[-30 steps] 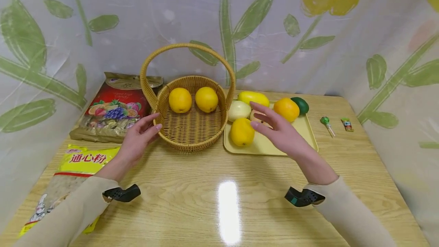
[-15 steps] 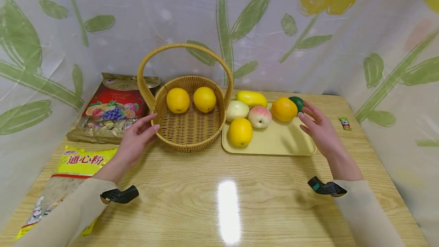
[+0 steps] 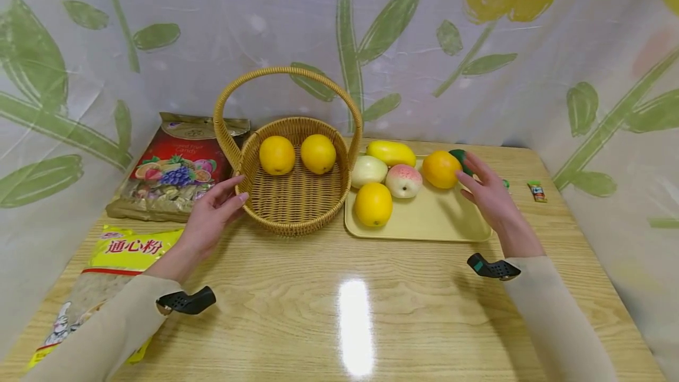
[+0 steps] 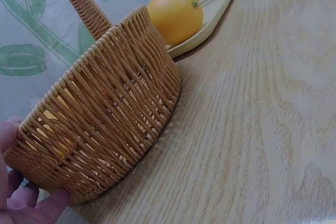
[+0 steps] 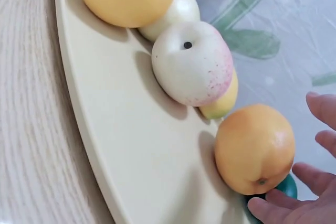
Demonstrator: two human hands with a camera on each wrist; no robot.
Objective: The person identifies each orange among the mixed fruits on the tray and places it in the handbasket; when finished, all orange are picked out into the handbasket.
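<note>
My left hand (image 3: 209,214) touches the left side of the wicker basket (image 3: 289,230), fingers relaxed at its rim and wall; the left wrist view shows its fingertips (image 4: 55,203) against the weave. Two oranges (image 3: 277,155) sit inside the basket. My right hand (image 3: 493,199) is spread beside the orange (image 3: 442,169) at the right end of the yellow tray (image 3: 414,230), fingertips close to its side. A dark green fruit (image 5: 287,186) lies behind that orange, partly hidden by my fingers. Also on the tray are a peach (image 3: 404,181), a pale round fruit (image 3: 368,171), a yellow fruit (image 3: 391,152) and another orange (image 3: 373,204).
Left of the basket lies a red and gold candy bag (image 3: 175,164), with a yellow-topped pasta bag (image 3: 129,246) nearer me. A small wrapped candy (image 3: 537,191) is right of the tray. A lollipop (image 3: 506,183) is mostly hidden by my right hand. A flowered curtain (image 3: 414,99) stands behind.
My right hand has moved right from above the peach to the tray's right end, then slightly back left toward the orange. My left hand stays at the basket.
</note>
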